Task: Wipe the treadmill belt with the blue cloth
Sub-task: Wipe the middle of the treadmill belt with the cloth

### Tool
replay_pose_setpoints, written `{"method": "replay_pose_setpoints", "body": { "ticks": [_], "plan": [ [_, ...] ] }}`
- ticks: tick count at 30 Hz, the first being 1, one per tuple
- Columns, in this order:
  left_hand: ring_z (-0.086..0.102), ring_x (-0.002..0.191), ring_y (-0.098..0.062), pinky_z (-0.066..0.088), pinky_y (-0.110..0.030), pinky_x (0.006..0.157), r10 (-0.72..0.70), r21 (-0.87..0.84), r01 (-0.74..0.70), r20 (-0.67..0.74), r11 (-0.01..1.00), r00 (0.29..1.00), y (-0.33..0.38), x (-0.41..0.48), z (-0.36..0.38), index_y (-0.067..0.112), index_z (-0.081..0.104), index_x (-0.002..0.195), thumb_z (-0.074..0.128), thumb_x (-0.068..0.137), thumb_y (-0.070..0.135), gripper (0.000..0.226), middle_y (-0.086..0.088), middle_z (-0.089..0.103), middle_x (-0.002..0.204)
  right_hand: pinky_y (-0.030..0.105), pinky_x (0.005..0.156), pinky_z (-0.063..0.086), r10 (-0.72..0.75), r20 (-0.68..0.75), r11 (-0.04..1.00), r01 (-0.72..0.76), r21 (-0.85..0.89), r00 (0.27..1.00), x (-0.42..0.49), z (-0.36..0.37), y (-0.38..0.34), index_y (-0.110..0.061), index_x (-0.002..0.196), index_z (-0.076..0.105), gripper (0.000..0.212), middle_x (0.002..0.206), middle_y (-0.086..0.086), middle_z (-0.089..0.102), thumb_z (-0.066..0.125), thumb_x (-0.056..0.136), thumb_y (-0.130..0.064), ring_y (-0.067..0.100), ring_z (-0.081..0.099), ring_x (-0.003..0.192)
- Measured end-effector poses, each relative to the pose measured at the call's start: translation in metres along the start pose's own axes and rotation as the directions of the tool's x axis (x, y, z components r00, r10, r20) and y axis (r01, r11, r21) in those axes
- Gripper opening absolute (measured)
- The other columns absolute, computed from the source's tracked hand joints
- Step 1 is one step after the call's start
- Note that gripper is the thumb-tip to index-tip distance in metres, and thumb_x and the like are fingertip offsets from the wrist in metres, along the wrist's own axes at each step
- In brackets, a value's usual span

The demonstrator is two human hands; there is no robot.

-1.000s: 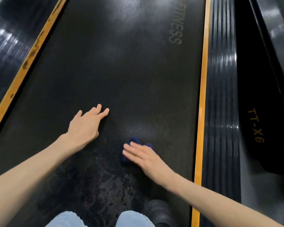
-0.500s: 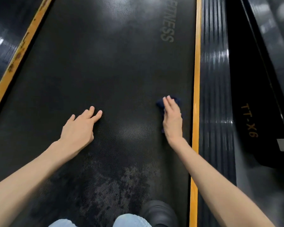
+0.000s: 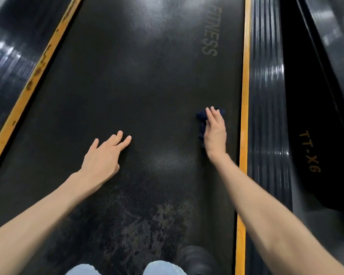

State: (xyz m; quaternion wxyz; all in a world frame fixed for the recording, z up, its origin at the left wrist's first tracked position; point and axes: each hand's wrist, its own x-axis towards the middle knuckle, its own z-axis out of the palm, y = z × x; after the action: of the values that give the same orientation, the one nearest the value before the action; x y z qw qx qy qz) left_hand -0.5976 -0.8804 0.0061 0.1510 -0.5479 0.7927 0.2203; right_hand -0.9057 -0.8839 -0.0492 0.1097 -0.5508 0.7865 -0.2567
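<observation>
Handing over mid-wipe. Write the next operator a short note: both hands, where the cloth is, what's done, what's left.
The left hand lies open and flat on the treadmill belt, holding nothing.
The right hand presses the blue cloth onto the belt with straight fingers, beside the right orange stripe.
Done: unclear from this view.
Left: the blotchy patch near the knees, and likely the far belt by the FITNESS print.

The scene is dimly lit from overhead. A soft, hazy glare is spread over the far part of the treadmill belt [image 3: 143,80], and bright streaks are reflected on the ribbed right side rail [image 3: 266,100] and the left side rail [image 3: 6,56]. Straight edges are bowed by wide-angle distortion, and the far corners are blurred.
</observation>
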Motion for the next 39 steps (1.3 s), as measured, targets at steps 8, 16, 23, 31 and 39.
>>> {"method": "replay_pose_setpoints", "body": {
  "ticks": [8,16,23,31,39],
  "plan": [
    [0.006,0.145,-0.011,0.011,-0.041,0.116,-0.003,-0.060,0.002,-0.021,0.998,1.000,-0.002,0.002,0.005,0.031,0.004,0.150,0.043,0.081,-0.003,0.086,0.006,-0.003,0.158,0.034,0.108,0.031,-0.703,0.483,0.674,0.706,0.218,0.522,-0.165,0.009,-0.050,-0.011,0.136,0.047,0.039,0.144,0.007,0.042,0.039,0.098,-0.009,0.022,0.034,0.136],
    [0.000,0.144,-0.009,0.001,-0.042,0.118,0.028,-0.268,-0.018,0.036,0.963,0.999,-0.013,0.002,0.001,0.029,0.011,0.149,0.038,0.073,-0.016,0.093,0.008,-0.002,0.157,0.011,0.112,0.009,-0.301,0.275,0.950,0.311,0.007,0.913,-0.018,-0.005,-0.012,-0.008,0.134,0.050,0.040,0.145,0.010,0.040,0.038,0.096,-0.004,0.025,0.033,0.136],
    [0.003,0.144,-0.006,-0.007,-0.041,0.117,0.045,-0.308,-0.050,-0.024,0.950,0.999,-0.018,0.002,0.009,0.029,0.015,0.149,0.038,0.070,-0.016,0.094,0.009,0.003,0.157,0.030,0.108,0.025,-0.075,0.131,0.997,0.077,-0.008,0.989,-0.035,0.026,-0.074,-0.008,0.135,0.048,0.041,0.143,0.010,0.043,0.047,0.094,-0.006,0.028,0.038,0.129],
    [0.014,0.144,-0.015,0.002,-0.037,0.118,-0.038,-0.226,-0.003,-0.179,0.974,0.983,-0.045,-0.017,0.006,0.017,0.032,0.145,0.039,0.081,-0.012,0.071,0.001,0.019,0.156,0.030,0.094,0.039,-0.295,0.243,0.941,0.325,-0.093,0.924,-0.088,0.030,-0.075,-0.019,0.132,0.053,0.045,0.140,-0.001,0.048,0.050,0.087,-0.015,0.018,0.044,0.125],
    [0.041,0.129,-0.032,0.027,-0.047,0.112,-0.260,-0.077,0.248,-0.269,0.966,0.927,-0.100,-0.056,0.027,0.017,0.045,0.139,0.056,0.081,0.001,0.061,-0.014,0.036,0.147,0.033,0.106,0.025,-0.283,0.193,0.936,0.314,-0.157,0.940,-0.089,0.035,-0.081,-0.017,0.132,0.052,0.046,0.140,0.000,0.048,0.034,0.090,-0.021,0.019,0.043,0.131]
  ]
}}
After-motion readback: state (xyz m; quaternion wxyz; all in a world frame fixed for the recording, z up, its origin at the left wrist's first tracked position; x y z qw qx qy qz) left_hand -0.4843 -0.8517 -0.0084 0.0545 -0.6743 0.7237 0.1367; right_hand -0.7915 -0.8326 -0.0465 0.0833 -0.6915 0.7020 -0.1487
